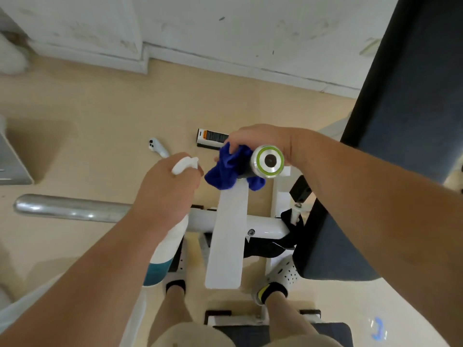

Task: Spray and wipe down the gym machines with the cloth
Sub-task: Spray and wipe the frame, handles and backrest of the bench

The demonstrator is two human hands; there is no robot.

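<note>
— Any writing to read?

— Very little. A small box [211, 137] on the beige floor [100, 108] has an orange patch and dark print, too small to make out. The spray bottle [162, 251] is white with a teal band near its base, and I see no legible label on it.

— Where is the cloth?

— The blue cloth [230, 169] is draped over the machine's handle [246, 171], just behind its silver end cap [268, 161] with the green ring. The right hand [260, 141] comes over the top, and its curled fingers [233, 146] clamp the cloth against the grip. Loose folds hang below the handle on both sides, above the white frame bar [228, 236].

— And the other hand?

— The left hand [170, 186] is wrapped round the bottle's neck. The white trigger head [184, 165] sticks out above the knuckles, its nozzle turned toward the cloth and just beside it. The bottle's body hangs down below the wrist.

— Anything else nearby?

— A chrome bar [70, 209] runs out to the left, a dark upholstered pad [400, 121] stands on the right, and a white handheld controller [156, 146] lies on the floor.
</note>
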